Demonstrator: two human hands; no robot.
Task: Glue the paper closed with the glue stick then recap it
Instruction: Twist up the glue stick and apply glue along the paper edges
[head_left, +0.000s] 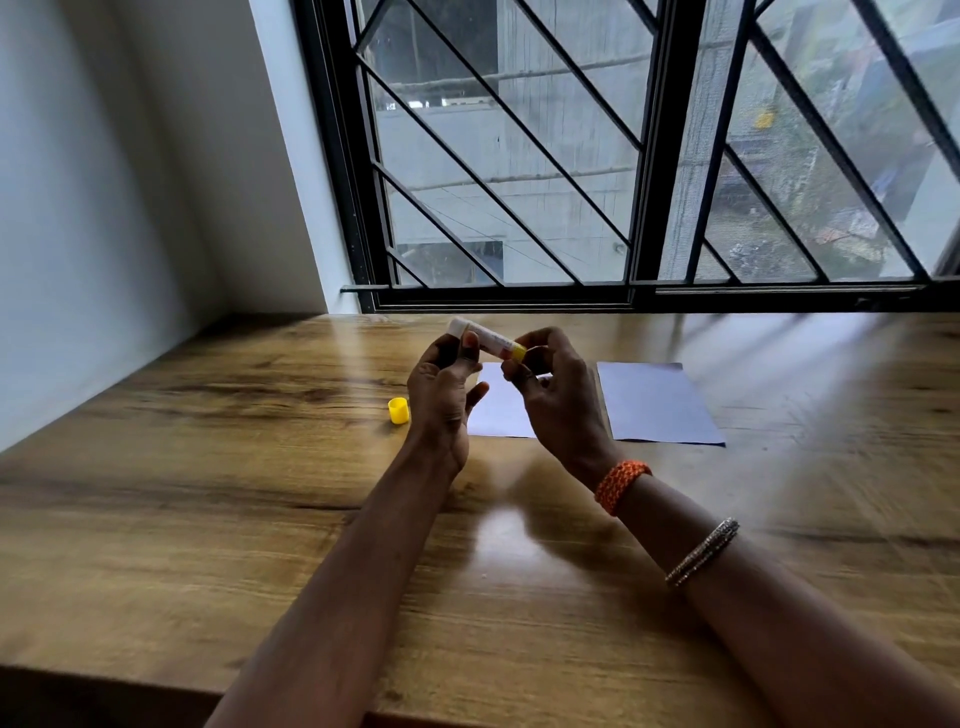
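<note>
Left of centre I see the yellow cap (399, 410) set aside on the table (208, 493). My left hand (441, 389) pinches the glue stick (485, 339) body; my right hand (558, 387) pinches its yellow base, probably to wind glue out. The paper (657, 405) lies unfolded beneath, right of centre.

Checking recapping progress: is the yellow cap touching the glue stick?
Apart. The head view shows the yellow cap lying alone on the table, while both hands hold the glue stick above.
</note>
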